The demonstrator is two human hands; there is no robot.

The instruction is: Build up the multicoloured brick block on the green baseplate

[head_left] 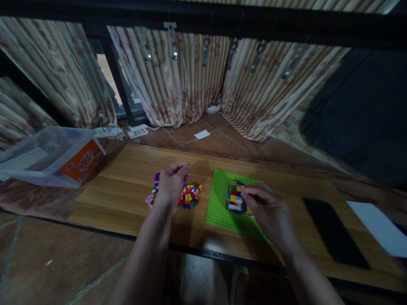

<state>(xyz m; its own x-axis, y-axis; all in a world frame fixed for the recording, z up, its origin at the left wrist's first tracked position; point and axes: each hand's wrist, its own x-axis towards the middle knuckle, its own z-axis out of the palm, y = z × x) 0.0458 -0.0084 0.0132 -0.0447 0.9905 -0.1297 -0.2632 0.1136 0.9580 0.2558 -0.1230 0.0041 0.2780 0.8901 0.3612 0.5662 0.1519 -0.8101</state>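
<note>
A green studded baseplate [221,199] lies on a low wooden table [127,178]. On it stands a block built of many coloured bricks [235,198]. My right hand [269,212] rests at that block's right side, fingers pinched together at its top edge; what they hold is too small to see. A heap of loose coloured bricks [190,195] lies left of the plate. My left hand [171,183] hovers over the heap with its fingers curled and pinched; whether a brick is in them is hidden.
A clear plastic tub with an orange label [52,156] lies on its side at the table's left end. A black phone [333,231] and a white sheet [378,226] lie at the right. Curtains and tiled floor with scattered papers are beyond.
</note>
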